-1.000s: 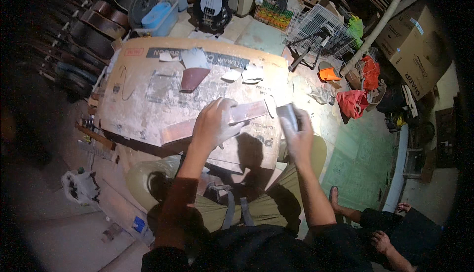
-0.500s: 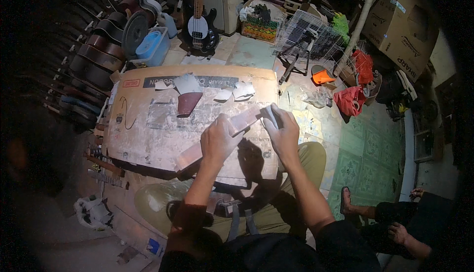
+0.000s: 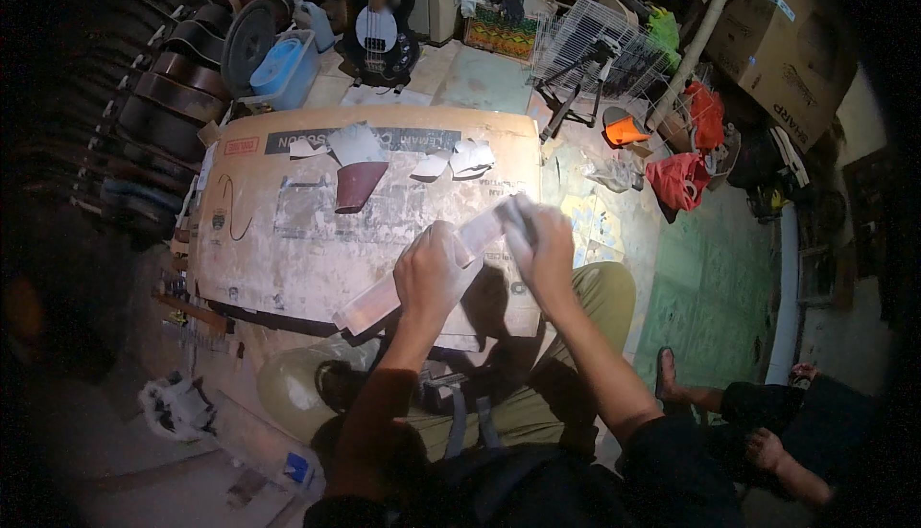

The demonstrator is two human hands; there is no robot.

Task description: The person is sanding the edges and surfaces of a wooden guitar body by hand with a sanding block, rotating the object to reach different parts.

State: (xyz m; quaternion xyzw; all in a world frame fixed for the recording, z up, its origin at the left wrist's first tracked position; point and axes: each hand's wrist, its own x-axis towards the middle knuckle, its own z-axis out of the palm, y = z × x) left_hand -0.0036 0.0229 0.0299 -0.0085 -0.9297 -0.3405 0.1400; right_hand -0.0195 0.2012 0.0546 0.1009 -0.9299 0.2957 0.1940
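Note:
A long, narrow piece of light brown wood (image 3: 367, 305) slants over the dusty cardboard sheet (image 3: 259, 274) in front of me. Closed round its middle is my left hand (image 3: 428, 267). At its far right end my right hand (image 3: 543, 252) presses a folded bit of pale sandpaper (image 3: 516, 211), mostly hidden by the fingers and blurred by motion. Past the hands, on the cardboard, lie a dark red piece of sandpaper (image 3: 362, 187), a grey piece (image 3: 356, 142) touching it, and white torn scraps (image 3: 471, 159).
Guitar bodies (image 3: 182, 77) line the left side. A black bass guitar (image 3: 379, 44) stands beyond the cardboard, near a blue plastic tub (image 3: 288, 72). Wire racks (image 3: 590, 44), red bags (image 3: 677, 181) and a big carton (image 3: 787, 48) fill the far right. Another person's hand (image 3: 765, 449) shows lower right.
My right hand has shifted slightly left and up against the wood's end, and the sandpaper shows less. My left hand keeps its grip. The whole view has shifted slightly.

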